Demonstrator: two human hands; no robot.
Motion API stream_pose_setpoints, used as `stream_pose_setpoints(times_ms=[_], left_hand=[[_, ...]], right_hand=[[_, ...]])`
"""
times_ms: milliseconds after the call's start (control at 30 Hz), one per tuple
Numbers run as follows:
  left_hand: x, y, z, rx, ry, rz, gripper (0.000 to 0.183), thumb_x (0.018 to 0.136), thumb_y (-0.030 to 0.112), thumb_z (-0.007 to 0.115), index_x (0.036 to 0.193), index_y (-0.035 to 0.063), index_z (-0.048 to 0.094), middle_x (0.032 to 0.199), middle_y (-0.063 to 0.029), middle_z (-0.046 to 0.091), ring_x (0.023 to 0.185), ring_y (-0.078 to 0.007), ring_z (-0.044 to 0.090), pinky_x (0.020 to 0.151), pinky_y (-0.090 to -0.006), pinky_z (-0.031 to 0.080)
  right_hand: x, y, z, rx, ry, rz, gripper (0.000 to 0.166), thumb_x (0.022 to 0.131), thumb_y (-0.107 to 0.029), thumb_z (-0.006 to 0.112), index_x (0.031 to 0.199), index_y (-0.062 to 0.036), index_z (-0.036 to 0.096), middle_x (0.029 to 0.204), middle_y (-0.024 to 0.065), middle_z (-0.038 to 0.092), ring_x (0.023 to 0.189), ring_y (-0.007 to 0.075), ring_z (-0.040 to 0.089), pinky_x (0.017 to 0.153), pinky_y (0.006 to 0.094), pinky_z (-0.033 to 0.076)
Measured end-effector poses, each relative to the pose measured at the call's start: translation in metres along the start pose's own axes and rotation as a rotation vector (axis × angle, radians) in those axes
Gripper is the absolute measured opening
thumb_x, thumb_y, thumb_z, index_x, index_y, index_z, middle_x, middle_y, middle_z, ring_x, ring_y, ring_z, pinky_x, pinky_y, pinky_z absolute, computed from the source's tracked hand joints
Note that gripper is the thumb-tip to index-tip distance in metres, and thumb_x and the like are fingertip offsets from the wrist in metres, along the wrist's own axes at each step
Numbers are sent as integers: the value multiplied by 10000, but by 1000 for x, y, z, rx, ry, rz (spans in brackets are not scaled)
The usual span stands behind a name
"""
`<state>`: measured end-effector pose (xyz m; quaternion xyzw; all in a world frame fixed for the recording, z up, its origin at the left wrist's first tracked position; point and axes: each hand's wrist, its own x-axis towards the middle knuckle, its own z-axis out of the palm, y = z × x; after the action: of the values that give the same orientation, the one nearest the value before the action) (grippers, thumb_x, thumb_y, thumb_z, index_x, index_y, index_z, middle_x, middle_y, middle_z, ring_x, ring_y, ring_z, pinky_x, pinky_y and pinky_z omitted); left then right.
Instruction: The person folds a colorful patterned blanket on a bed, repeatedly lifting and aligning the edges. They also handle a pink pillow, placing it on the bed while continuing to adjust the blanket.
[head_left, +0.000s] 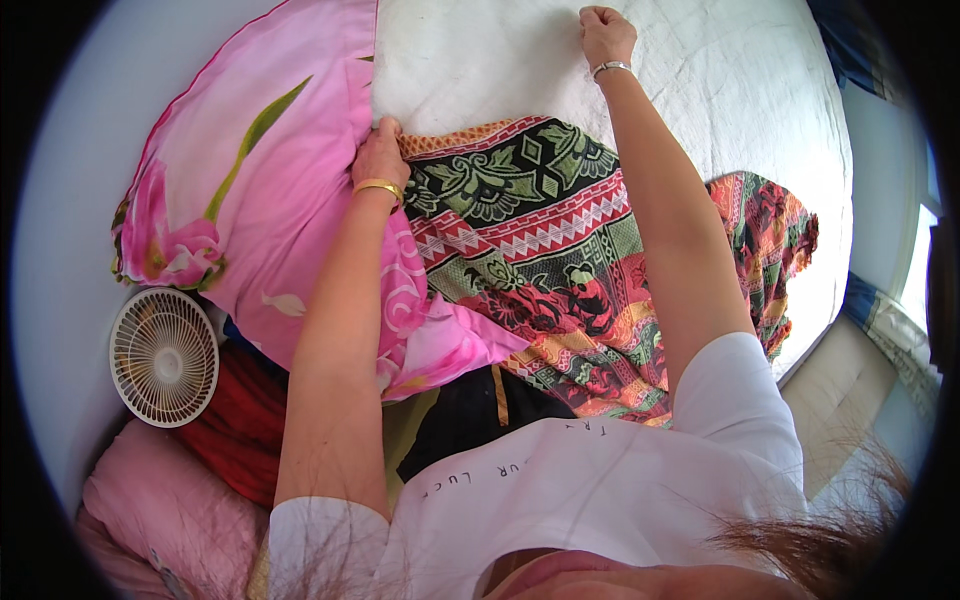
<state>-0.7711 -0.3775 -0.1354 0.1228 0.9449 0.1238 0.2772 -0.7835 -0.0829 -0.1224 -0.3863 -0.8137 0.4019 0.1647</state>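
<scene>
My left hand (381, 159), with a gold bangle at its wrist, is closed at the inner edge of a pink flower-print quilt (292, 187). Its fingers are partly hidden. Just to the right of that hand begins a woven blanket (517, 217) with black, green, red and orange patterns. My right hand (609, 36), wearing a silver bracelet, is curled into a fist over the white bed sheet (720, 82) at the top. No object shows in the fist. Under my right forearm the blanket passes out of sight and comes out again with a fringed edge.
On the left, a round white fan (165, 358) stands by the wall, below the quilt. A red cloth (240, 412) and a pink pillow (172, 487) lie near it. Blue curtains (870, 307) hang at the right, beyond the rounded bed edge.
</scene>
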Motion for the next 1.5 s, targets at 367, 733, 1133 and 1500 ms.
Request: stream_pose_setpoints(times_ms=[367, 733, 1133, 1500], left_hand=[[-1, -2, -1, -42, 14, 36, 390, 611, -58, 503, 944, 109, 387, 922, -148, 510, 878, -300, 492, 716, -368, 404], [2, 3, -3, -28, -26, 35, 385, 620, -48, 496, 947, 116, 376, 905, -158, 516, 846, -309, 508, 702, -382, 408], [3, 2, -3, 23, -40, 14, 354, 642, -31, 488, 948, 114, 384, 903, -154, 521, 842, -308, 513, 699, -381, 411], [2, -1, -4, 42, -41, -5, 359, 640, -27, 489, 944, 119, 367, 909, -150, 517, 854, -312, 507, 698, -383, 407]], right_hand=[[-51, -79, 92, -276, -237, -700, 135, 695, -145, 464, 641, -78, 568, 699, 104, 529, 715, 264, 512, 593, 365, 425], [-47, -76, 112, -443, -381, -529, 171, 706, -146, 450, 695, -36, 581, 778, 144, 566, 706, 272, 540, 626, 350, 440], [-290, 73, -295, -1371, -2059, 83, 269, 721, -232, 463, 923, -88, 566, 779, 75, 590, 735, 211, 556, 591, 333, 430], [-134, 49, -155, -455, -445, -220, 199, 756, -247, 489, 789, -61, 552, 740, 142, 540, 673, 294, 523, 577, 368, 414]])
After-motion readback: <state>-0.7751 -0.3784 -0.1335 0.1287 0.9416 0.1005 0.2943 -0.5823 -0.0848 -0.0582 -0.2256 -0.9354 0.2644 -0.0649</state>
